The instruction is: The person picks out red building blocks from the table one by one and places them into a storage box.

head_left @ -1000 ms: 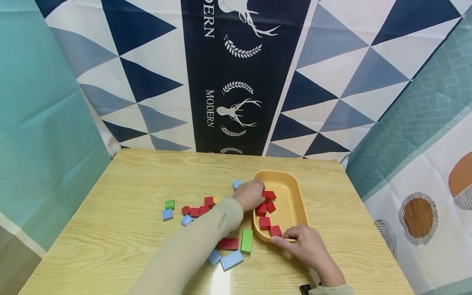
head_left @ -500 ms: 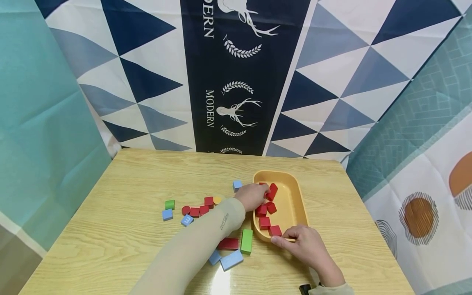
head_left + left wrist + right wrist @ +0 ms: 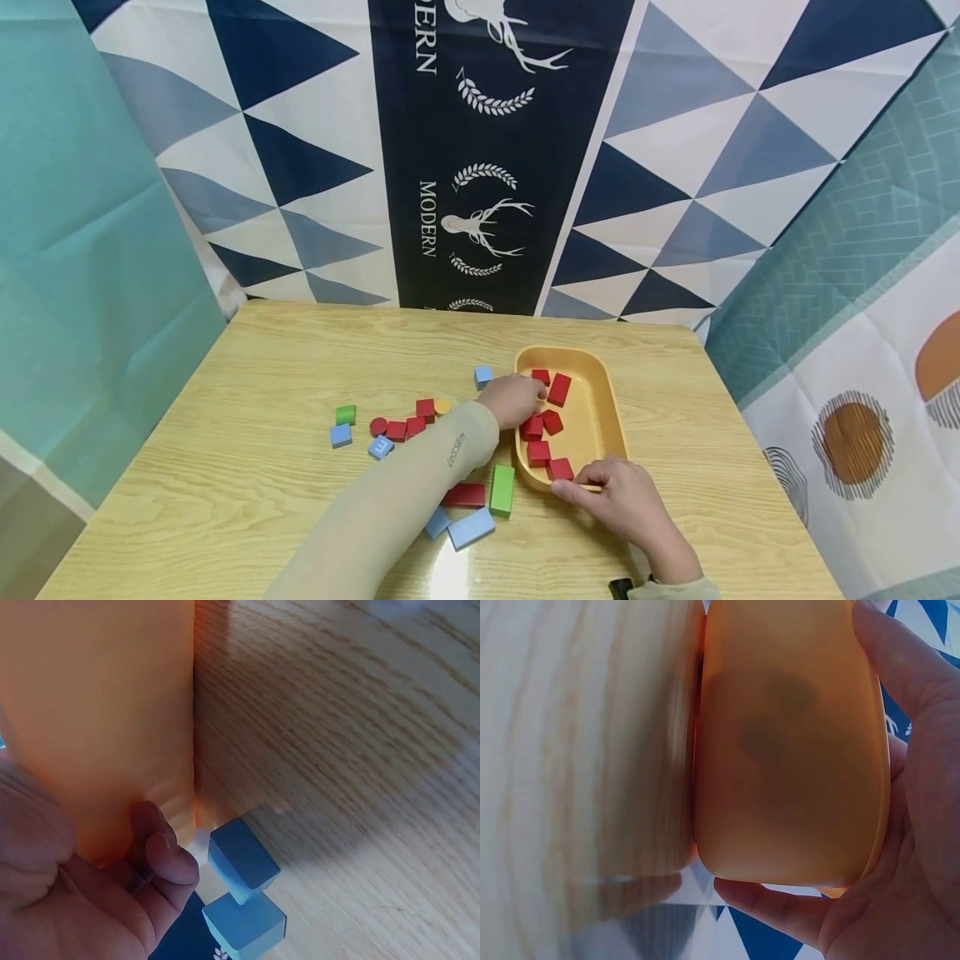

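Observation:
A yellow-orange plastic tray (image 3: 611, 417) lies on the table with several red blocks (image 3: 538, 454) along its left side. My left hand (image 3: 512, 400) reaches over the tray's left rim, fingertips among the red blocks at the far end. Right by those fingertips lies an oblong red block (image 3: 559, 390), with another red block (image 3: 540, 377) just beyond. In the left wrist view, loosely bent fingers of the left hand (image 3: 97, 900) sit against the tray's outer wall (image 3: 105, 712). My right hand (image 3: 618, 496) grips the tray's near right corner, also seen in the right wrist view.
Two light blue blocks (image 3: 244, 859) stand just beyond the left hand. Left of the tray lie a green block (image 3: 502, 492), a dark red block (image 3: 465, 496), a light blue block (image 3: 472, 528) and several small coloured blocks. A patterned cloth (image 3: 315, 208) hangs behind the table (image 3: 300, 350).
The oblong red block by my left fingertips has turned from crosswise to lengthwise and shifted slightly right. The left hand has moved slightly right. The right hand keeps its place on the tray.

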{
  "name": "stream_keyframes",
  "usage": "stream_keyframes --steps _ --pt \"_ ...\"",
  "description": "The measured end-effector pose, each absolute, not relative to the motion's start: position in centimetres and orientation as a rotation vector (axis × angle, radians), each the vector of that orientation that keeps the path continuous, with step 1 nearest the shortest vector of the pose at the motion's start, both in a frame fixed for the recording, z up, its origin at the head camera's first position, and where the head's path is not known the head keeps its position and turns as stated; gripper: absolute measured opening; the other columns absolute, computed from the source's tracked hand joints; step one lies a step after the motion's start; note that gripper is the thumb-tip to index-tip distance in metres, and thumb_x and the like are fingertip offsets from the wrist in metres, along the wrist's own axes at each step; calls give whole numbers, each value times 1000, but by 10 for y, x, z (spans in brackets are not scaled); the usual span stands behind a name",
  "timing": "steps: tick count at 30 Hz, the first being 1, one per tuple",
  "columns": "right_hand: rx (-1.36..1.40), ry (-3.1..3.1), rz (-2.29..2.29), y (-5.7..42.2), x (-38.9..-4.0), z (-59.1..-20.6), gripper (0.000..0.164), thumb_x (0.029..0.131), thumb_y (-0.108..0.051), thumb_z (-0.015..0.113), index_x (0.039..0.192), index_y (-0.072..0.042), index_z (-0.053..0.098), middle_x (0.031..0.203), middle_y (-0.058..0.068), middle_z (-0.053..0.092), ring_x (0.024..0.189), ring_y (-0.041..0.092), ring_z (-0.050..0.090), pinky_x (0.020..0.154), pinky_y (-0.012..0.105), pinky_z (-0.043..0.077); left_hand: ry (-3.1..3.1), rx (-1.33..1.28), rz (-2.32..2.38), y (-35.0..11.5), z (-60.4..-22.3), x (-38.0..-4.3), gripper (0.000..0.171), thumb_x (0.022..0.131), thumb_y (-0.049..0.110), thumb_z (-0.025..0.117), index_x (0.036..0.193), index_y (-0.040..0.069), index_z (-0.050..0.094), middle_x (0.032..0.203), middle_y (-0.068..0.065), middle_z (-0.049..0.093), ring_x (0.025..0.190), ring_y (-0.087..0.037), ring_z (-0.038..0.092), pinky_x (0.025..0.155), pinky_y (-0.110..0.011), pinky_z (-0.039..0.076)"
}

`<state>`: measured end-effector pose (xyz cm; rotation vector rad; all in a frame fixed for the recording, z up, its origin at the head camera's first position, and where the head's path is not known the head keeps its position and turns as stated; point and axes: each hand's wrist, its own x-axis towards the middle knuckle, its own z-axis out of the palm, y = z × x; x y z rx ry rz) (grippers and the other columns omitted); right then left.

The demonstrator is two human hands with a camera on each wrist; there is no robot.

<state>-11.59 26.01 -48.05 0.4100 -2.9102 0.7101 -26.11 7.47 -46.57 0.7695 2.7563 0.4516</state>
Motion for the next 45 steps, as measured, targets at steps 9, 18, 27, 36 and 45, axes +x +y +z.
stream_keyframes --steps 9,18,27,36,45 --pt "430 -2902 719 259 -115 -483 32 78 -64 72 62 -37 67 61 -22 55 60 2 48 57 28 44 2860 816 368 73 -472 -258 28 99 32 57 122 21 68 110 3 66 86 -10 57 82 -31 54" --pt "419 -2933 730 259 -116 -485 33 78 -66 70 63 -36 68 61 -21 55 60 4 47 57 28 43 3102 1001 231 29 -458 -268 44 100 46 52 129 12 56 124 -4 55 98 -16 57 84 -35 55" --pt "437 -2923 732 262 -124 -482 32 77 -66 70 66 -36 69 64 -20 59 60 4 49 57 29 44 3064 972 377 -72 -430 -269 24 95 31 67 112 15 71 106 1 69 93 -13 61 86 -35 54" --pt "442 -2901 715 263 -125 -477 30 77 -64 72 66 -36 69 65 -21 60 63 3 52 60 31 47 2909 937 293 -124 -441 -234 37 89 36 73 123 19 70 114 0 66 101 -14 58 91 -38 52" --pt "456 -2913 723 260 -120 -480 30 78 -64 72 66 -36 69 63 -21 57 61 4 48 58 29 44 2969 883 242 -103 -462 -230 32 92 39 70 114 17 73 105 1 70 95 -15 60 87 -39 54"
